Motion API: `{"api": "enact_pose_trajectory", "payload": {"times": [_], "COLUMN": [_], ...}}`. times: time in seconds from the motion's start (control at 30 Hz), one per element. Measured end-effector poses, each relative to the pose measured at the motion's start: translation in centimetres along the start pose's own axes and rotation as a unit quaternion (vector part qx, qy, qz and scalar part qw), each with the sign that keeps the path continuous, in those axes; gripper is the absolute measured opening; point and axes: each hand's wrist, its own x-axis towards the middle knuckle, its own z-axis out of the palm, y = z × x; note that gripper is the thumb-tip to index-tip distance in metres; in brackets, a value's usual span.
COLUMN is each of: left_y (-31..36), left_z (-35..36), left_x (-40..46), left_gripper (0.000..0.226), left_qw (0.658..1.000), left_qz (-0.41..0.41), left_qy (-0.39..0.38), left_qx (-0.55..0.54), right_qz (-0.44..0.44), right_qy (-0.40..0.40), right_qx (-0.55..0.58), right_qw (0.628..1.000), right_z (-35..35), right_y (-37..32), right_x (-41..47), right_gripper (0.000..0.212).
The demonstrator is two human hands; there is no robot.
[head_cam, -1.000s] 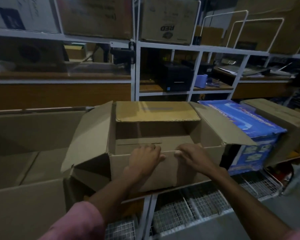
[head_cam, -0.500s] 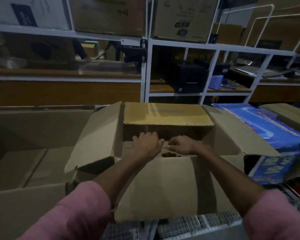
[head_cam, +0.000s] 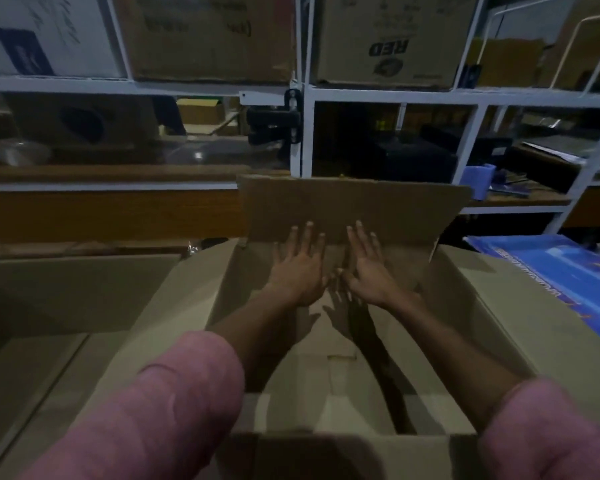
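An open brown cardboard box (head_cam: 347, 386) fills the middle of the head view, its flaps spread to both sides. Both my arms reach deep into it. My left hand (head_cam: 298, 268) and my right hand (head_cam: 366, 268) lie side by side with straight, spread fingers, pressed flat against the far inner wall just below the raised far flap (head_cam: 354, 202). Neither hand holds anything. The box's inside looks bare, with a seam along its floor.
A larger open cardboard box (head_cam: 59, 306) stands to the left. A blue printed carton (head_cam: 561, 268) lies at the right. Behind, white metal shelving (head_cam: 300, 133) carries cartons and dark devices. My pink sleeves (head_cam: 174, 410) cover the lower view.
My hands have gone from the box's near flap deep inside to the far wall, fingers now straight. The far flap has swung up from lying flat. My view has moved closer over the box.
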Motion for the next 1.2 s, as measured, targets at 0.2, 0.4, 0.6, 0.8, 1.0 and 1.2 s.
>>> {"api": "enact_pose_trajectory", "payload": {"times": [0.2, 0.4, 0.6, 0.8, 1.0, 1.2], "left_y": [-1.9, -1.9, -1.5, -1.2, -0.5, 0.3], "left_z": [1.7, 4.1, 4.8, 3.6, 1.9, 0.5], "left_x": [4.1, 5.0, 4.6, 1.7, -4.6, -13.0], "left_gripper": [0.084, 0.085, 0.088, 0.085, 0.079, 0.047], "left_qw": [0.998, 0.998, 0.999, 0.999, 0.999, 0.994], "left_qz": [-0.043, -0.05, -0.046, -0.024, -0.019, 0.05], "left_qy": [-0.032, -0.025, -0.025, -0.027, -0.04, -0.066], "left_qx": [-0.022, -0.003, -0.013, -0.027, 0.027, -0.065], "right_qz": [0.002, 0.007, 0.002, -0.004, 0.005, -0.022], "right_qy": [-0.038, -0.057, -0.069, -0.142, -0.196, -0.125], "right_qx": [-0.055, -0.093, -0.109, -0.138, -0.144, -0.099], "right_qw": [0.998, 0.994, 0.992, 0.98, 0.97, 0.987], "right_z": [1.9, 1.9, 1.5, -1.4, -2.4, -3.5], "right_y": [2.8, 3.1, 3.0, 1.0, -1.9, -5.5], "right_x": [3.8, 4.6, 3.9, 1.5, -3.7, -13.3], "right_gripper": [0.085, 0.078, 0.081, 0.077, 0.069, 0.047]}}
